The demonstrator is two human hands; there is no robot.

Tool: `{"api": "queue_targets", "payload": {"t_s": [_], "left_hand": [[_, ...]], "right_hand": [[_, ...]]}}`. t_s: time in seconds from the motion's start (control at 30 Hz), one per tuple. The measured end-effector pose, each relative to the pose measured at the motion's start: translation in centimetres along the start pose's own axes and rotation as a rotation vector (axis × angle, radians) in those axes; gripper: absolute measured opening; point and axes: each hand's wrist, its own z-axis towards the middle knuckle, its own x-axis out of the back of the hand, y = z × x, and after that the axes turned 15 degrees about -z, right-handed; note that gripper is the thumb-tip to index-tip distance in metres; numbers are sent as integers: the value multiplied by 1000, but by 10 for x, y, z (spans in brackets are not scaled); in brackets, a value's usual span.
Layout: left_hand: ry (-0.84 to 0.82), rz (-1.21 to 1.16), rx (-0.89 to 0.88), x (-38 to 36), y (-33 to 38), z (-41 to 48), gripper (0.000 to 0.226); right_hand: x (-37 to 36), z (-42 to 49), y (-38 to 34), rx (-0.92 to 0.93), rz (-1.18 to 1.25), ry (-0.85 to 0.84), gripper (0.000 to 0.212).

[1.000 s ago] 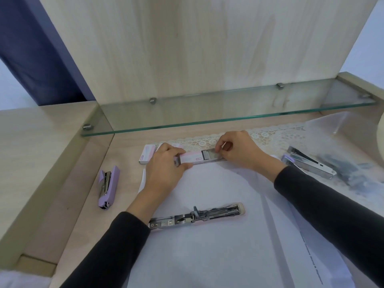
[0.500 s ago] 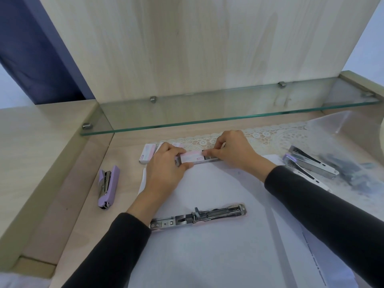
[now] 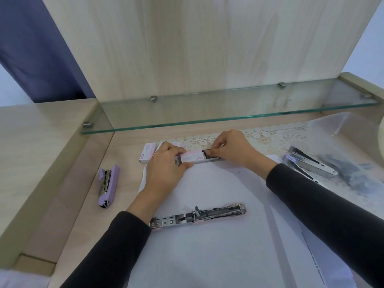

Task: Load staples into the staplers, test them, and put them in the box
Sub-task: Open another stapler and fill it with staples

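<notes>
With the left hand (image 3: pixel 164 169) gripping the pink staple box (image 3: pixel 192 157) toward the back of the table (image 3: pixel 124 154) and the fingers (image 3: pixel 215 151) of the right hand (image 3: pixel 234 151) pinching its inner tray (image 3: pixel 212 158), I fear a jerky pull could scatter staples short of the open stapler (image 3: pixel 197 217).

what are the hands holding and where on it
Left hand grips the pink staple box at its left end; right hand pinches its slid-out tray at the right.
</notes>
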Motion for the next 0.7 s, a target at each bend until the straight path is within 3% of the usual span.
{"api": "queue_targets", "payload": {"t_s": [0.4, 0.53, 0.7], "left_hand": [[2, 1, -17, 0, -2, 0, 40], [4, 3, -18, 0, -2, 0, 40], [8, 2, -23, 0, -3, 1, 39]], "right_hand": [[-5, 0, 4, 31, 7, 71, 6], [-3, 2, 6, 30, 38, 51, 16], [-1, 0, 6, 37, 92, 62, 8]]}}
